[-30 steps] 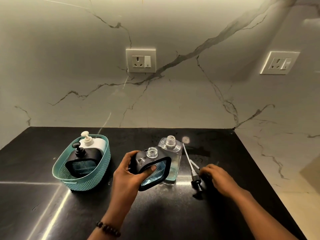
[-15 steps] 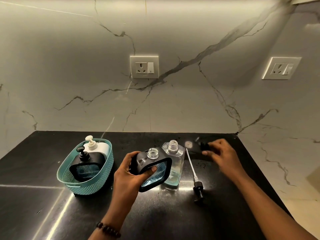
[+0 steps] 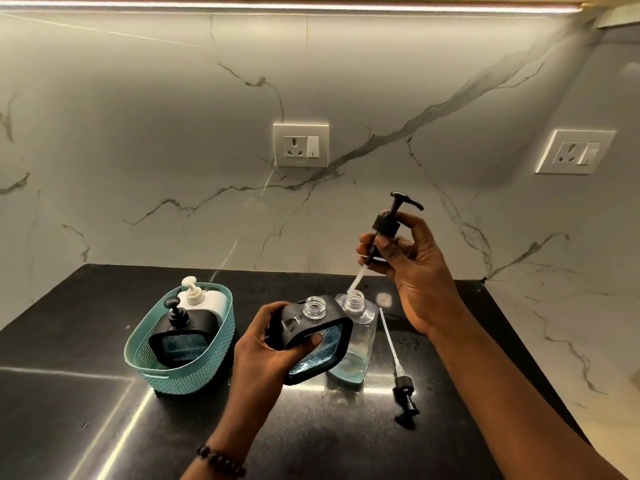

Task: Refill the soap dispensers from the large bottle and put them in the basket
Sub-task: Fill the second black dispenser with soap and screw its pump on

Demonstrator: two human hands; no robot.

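Note:
My left hand [image 3: 266, 344] grips a black-framed soap dispenser [image 3: 313, 341] with blue liquid inside, tilted, its clear neck uncapped. Just behind it stands the large clear bottle [image 3: 360, 336], also uncapped, with a little blue liquid at the bottom. My right hand [image 3: 412, 268] holds a black pump head [image 3: 389, 223] up in the air, its white tube pointing down toward the bottle necks. A second black pump [image 3: 403, 396] with a long tube lies on the counter to the right. The teal basket [image 3: 180, 375] at the left holds a black dispenser [image 3: 178, 336] and a white one [image 3: 207, 297].
The black counter [image 3: 104, 427] ends at a marble wall with two sockets [image 3: 300, 145] [image 3: 575, 152]. A pale marble surface [image 3: 561, 341] adjoins the counter on the right. A beaded bracelet [image 3: 221, 460] is on my left wrist.
My right hand has picked a black pump off the counter at the back and raised it above the bottles. My left hand keeps the dispenser in the same place.

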